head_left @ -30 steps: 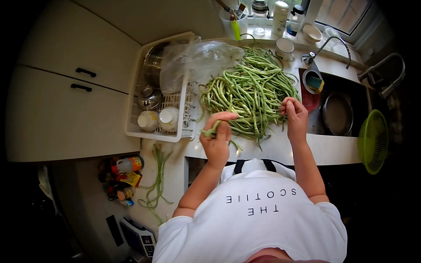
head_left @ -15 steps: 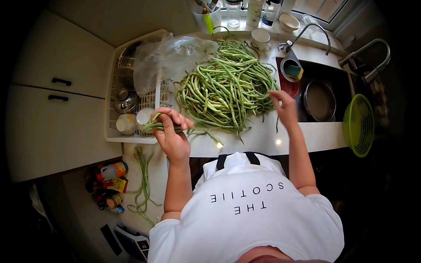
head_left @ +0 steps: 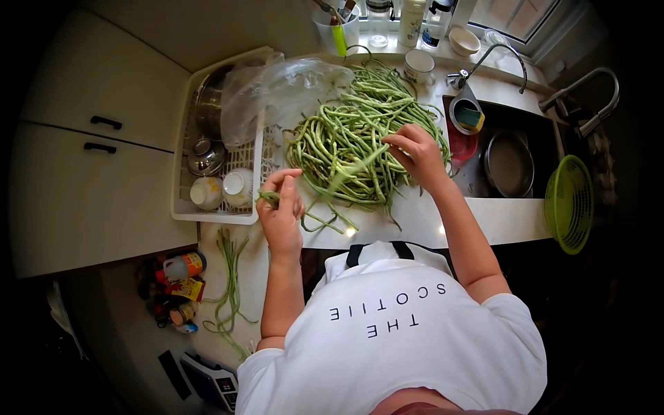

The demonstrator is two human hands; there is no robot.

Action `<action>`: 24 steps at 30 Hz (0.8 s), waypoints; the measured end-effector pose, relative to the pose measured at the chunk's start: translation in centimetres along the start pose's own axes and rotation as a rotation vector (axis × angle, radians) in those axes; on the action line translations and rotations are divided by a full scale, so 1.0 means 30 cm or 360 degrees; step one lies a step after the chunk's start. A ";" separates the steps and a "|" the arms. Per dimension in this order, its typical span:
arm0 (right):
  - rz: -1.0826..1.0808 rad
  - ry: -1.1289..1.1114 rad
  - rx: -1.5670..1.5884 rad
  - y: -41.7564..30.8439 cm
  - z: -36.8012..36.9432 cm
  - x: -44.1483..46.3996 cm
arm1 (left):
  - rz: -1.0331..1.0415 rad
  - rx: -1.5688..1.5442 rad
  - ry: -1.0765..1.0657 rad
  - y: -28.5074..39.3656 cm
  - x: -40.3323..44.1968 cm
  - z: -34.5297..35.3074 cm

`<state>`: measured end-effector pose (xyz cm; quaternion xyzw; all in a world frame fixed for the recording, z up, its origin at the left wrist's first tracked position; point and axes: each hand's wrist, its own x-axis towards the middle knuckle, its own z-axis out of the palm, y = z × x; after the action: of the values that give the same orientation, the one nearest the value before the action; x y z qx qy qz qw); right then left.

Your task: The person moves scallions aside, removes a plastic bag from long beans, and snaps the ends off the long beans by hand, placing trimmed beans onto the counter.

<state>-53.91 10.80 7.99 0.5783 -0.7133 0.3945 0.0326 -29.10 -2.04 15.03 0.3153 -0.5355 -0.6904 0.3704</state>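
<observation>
My left hand (head_left: 281,211) is closed around a few green long beans (head_left: 270,198), whose ends poke out by the thumb. My right hand (head_left: 420,158) pinches one end of a single long bean (head_left: 356,169), smeared by motion, which slants down toward my left hand over the pile. Beneath and behind it, a big heap of long beans (head_left: 346,131) covers the middle of the counter. Whether the slanting bean touches my left hand I cannot tell.
Left of the heap stands a white dish rack (head_left: 181,162) with bowls, a lid and a plastic bag (head_left: 266,97). On the right are the sink (head_left: 546,138) and a green colander (head_left: 568,204). More long beans (head_left: 227,283) lie on the side counter near bottles (head_left: 183,266).
My right hand has moved left from the heap's right edge, now with a long bean in its pinch. My left hand stays near the rack, still holding beans. The view has shifted slightly.
</observation>
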 end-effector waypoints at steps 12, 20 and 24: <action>0.0025 -0.0258 0.0716 -0.264 0.004 -0.036 | 0.0143 0.0026 -0.0153 0.016 0.015 0.095; 0.0107 -0.0327 0.0733 -0.276 0.014 -0.073 | 0.0089 -0.0083 -0.0168 0.007 0.006 0.085; 0.0098 -0.0350 0.0717 -0.277 0.021 -0.081 | 0.0092 -0.0094 -0.0221 0.008 0.003 0.074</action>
<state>-45.77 12.20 10.69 0.5884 -0.6239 0.4791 -0.1871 -30.95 -1.03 15.76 0.2400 -0.5481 -0.7152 0.3612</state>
